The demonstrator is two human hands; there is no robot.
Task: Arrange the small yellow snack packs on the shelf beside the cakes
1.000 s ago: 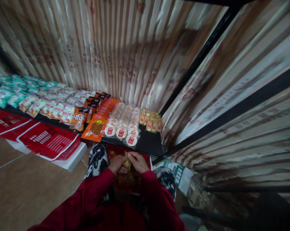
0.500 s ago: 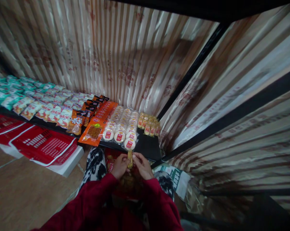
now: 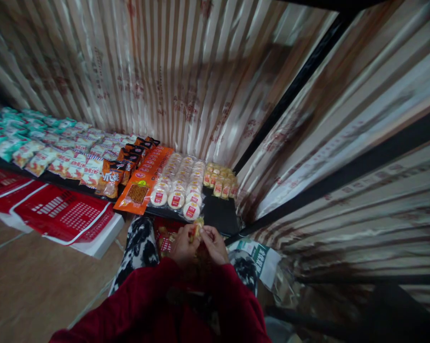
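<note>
My left hand (image 3: 184,246) and my right hand (image 3: 214,244) meet in front of me, both closed on small yellow snack packets (image 3: 197,226) held between them, just below the front edge of a low black shelf (image 3: 220,214). Under my hands a red bag (image 3: 165,237) with more packets rests on my lap. On the shelf right ahead lie round white cakes with red labels (image 3: 181,183) and a small group of the same yellow packets (image 3: 220,182). Red sleeves cover both my arms.
Orange snack bags (image 3: 143,183) and rows of red, white and teal packets (image 3: 50,147) fill the shelf to the left. Red baskets (image 3: 63,216) lie on a white board on the floor. A white-green bag (image 3: 263,259) sits at my right; striped panels surround the shelf.
My hands have lifted a little from the red bag toward the shelf edge, with the yellow packets now held higher between them. The view has shifted slightly.
</note>
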